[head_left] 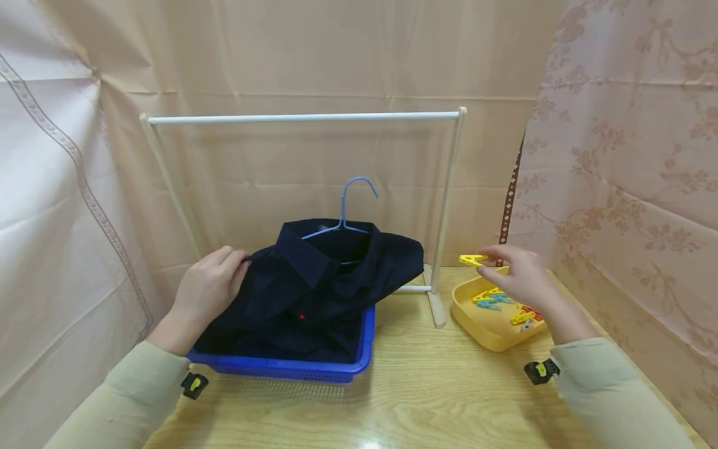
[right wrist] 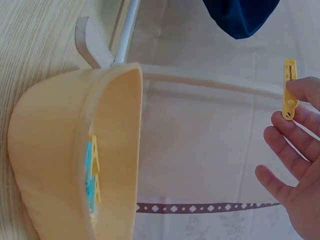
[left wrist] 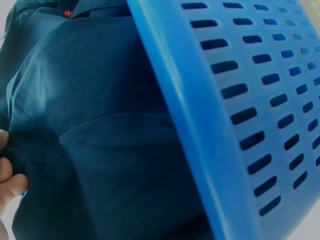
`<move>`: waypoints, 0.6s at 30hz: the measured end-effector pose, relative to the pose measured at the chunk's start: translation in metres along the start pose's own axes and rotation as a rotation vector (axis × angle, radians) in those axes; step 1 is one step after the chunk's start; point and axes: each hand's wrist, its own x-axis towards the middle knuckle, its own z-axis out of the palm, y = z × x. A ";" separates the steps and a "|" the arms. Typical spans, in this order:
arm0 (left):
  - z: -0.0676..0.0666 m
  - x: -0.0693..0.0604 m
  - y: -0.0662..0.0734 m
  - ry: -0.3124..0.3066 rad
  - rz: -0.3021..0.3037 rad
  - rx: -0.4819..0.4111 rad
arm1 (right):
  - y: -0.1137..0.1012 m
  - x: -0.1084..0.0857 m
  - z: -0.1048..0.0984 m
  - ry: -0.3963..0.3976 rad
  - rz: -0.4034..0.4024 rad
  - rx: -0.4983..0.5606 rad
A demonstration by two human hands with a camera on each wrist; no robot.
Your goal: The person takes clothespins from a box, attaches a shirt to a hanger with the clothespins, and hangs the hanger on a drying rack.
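A dark shirt [head_left: 331, 280] on a blue wire hanger [head_left: 344, 206] lies over a blue basket [head_left: 280, 366], its collar upright around the hanger. My left hand [head_left: 210, 284] pinches the shirt's shoulder at the left; in the left wrist view its fingertips [left wrist: 12, 185] are at the edge of the dark cloth [left wrist: 100, 90]. Above the yellow tray my right hand [head_left: 521, 274] pinches a yellow clothespin [head_left: 472, 259] between thumb and fingers. The right wrist view shows this clothespin [right wrist: 289, 90] in the hand [right wrist: 300, 145], the other fingers spread.
A white-barred rack [head_left: 303, 117] stands behind the basket, its right foot [head_left: 435, 305] beside the shirt. The yellow tray [head_left: 488, 337] at the right holds several yellow, blue and red clothespins [head_left: 489, 304]. Curtains [head_left: 639, 156] hang behind and at both sides.
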 end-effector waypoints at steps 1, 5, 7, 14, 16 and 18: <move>0.000 0.000 0.000 0.000 0.000 -0.001 | -0.001 0.000 0.001 0.009 -0.013 0.000; 0.000 0.000 0.000 -0.001 -0.004 0.001 | -0.004 0.003 0.004 0.023 -0.043 -0.013; 0.000 0.000 0.000 0.002 -0.004 0.003 | -0.007 0.003 0.004 0.023 -0.051 -0.023; -0.001 0.000 0.000 0.001 -0.010 0.005 | -0.020 0.007 0.007 0.024 -0.083 -0.021; -0.001 -0.001 0.000 -0.002 -0.012 0.002 | -0.024 0.008 0.008 0.020 -0.084 -0.014; -0.002 -0.001 0.000 -0.003 -0.012 0.000 | -0.027 0.008 0.010 0.016 -0.082 -0.009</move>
